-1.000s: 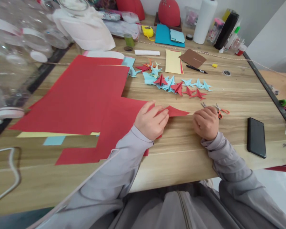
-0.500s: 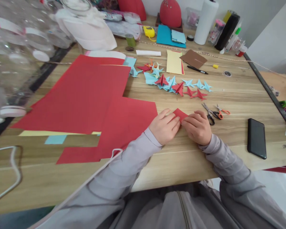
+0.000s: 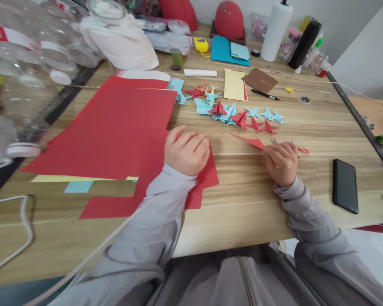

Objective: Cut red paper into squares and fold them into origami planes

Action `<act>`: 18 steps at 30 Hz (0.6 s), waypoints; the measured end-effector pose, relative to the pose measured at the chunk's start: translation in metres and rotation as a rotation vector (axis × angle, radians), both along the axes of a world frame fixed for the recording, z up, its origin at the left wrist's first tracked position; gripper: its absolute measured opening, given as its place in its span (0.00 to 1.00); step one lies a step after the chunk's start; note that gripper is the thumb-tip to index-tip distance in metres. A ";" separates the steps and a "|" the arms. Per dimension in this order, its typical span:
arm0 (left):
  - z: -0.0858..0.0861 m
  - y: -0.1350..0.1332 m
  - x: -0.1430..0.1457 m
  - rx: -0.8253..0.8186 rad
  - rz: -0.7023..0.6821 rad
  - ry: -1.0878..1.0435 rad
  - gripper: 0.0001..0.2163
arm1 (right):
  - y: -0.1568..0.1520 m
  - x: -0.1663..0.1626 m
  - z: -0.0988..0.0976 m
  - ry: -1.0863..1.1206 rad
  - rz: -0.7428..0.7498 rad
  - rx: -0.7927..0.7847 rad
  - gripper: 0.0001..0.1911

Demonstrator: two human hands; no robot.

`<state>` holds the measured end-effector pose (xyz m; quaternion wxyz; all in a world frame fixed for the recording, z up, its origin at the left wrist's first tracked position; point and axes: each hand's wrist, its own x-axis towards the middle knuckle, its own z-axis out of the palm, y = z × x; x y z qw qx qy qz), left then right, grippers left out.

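Note:
My right hand (image 3: pixel 281 162) pinches one end of a small folded piece of red paper (image 3: pixel 250 140), raised a little over the table and seen nearly edge-on. My left hand (image 3: pixel 187 151) hovers over or rests on the large red paper sheets (image 3: pixel 115 127); which of the two I cannot tell. Its index finger stands apart from the other loosely bent fingers, and no object shows in it. Beyond both hands lie several folded red paper figures (image 3: pixel 239 119) and light blue ones (image 3: pixel 267 113). The scissors (image 3: pixel 303 150) are partly hidden behind my right hand.
A black phone (image 3: pixel 345 186) lies at the right. Further back are a pen (image 3: pixel 264 94), brown paper (image 3: pixel 259 80), yellow paper (image 3: pixel 233 84) and a yellow tape measure (image 3: pixel 201 44). Clear plastic bottles (image 3: pixel 22 85) crowd the left side. A white cable (image 3: pixel 27 229) curves at the front left.
My left hand has let go of the folded red paper and moved left over the large red sheets. My right hand has shifted slightly right, lifting and tilting the small paper.

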<state>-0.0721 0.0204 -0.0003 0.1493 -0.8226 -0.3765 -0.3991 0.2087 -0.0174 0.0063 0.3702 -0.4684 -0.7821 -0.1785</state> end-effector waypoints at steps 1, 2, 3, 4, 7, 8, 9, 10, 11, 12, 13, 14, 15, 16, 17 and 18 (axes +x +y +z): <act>0.000 -0.004 0.007 -0.039 -0.031 -0.010 0.08 | -0.001 -0.003 -0.001 -0.006 0.030 -0.024 0.09; -0.001 -0.009 0.015 -0.066 -0.078 0.003 0.09 | -0.002 -0.006 -0.003 -0.014 0.066 -0.044 0.09; -0.001 -0.014 0.024 -0.082 -0.129 0.033 0.10 | -0.004 -0.010 -0.004 -0.022 0.104 -0.055 0.09; -0.002 -0.018 0.033 -0.099 -0.169 0.053 0.10 | -0.005 -0.013 -0.006 -0.034 0.142 -0.062 0.10; -0.005 -0.023 0.048 -0.109 -0.217 0.079 0.11 | -0.008 -0.018 -0.008 -0.073 0.220 -0.056 0.10; -0.006 -0.022 0.048 -0.105 -0.203 0.064 0.11 | -0.009 -0.018 -0.008 -0.072 0.226 -0.050 0.10; -0.007 -0.020 0.046 -0.100 -0.181 0.040 0.11 | -0.008 -0.017 -0.007 -0.061 0.223 -0.043 0.09; -0.008 -0.018 0.042 -0.093 -0.152 0.008 0.10 | -0.007 -0.016 -0.007 -0.035 0.206 -0.034 0.08; -0.008 -0.016 0.038 -0.083 -0.126 -0.026 0.10 | -0.006 -0.014 -0.006 0.004 0.176 -0.025 0.08; -0.008 -0.014 0.033 -0.068 -0.104 -0.061 0.10 | -0.004 -0.011 -0.006 0.054 0.133 -0.021 0.07; -0.007 -0.012 0.029 -0.052 -0.091 -0.093 0.10 | -0.003 -0.009 -0.006 0.113 0.086 -0.025 0.06; -0.006 -0.012 0.027 -0.041 -0.087 -0.122 0.10 | -0.002 -0.008 -0.005 0.180 0.046 -0.044 0.06; -0.005 -0.012 0.025 -0.040 -0.092 -0.147 0.11 | -0.001 -0.007 -0.006 0.249 0.027 -0.083 0.06; -0.003 -0.013 0.025 -0.051 -0.110 -0.171 0.11 | 0.000 -0.008 -0.006 0.314 0.036 -0.141 0.04; -0.002 -0.014 0.026 -0.071 -0.138 -0.196 0.11 | 0.000 -0.008 -0.006 0.371 0.069 -0.209 0.06; -0.001 -0.016 0.028 -0.098 -0.171 -0.223 0.11 | 0.000 -0.010 -0.007 0.415 0.116 -0.276 0.11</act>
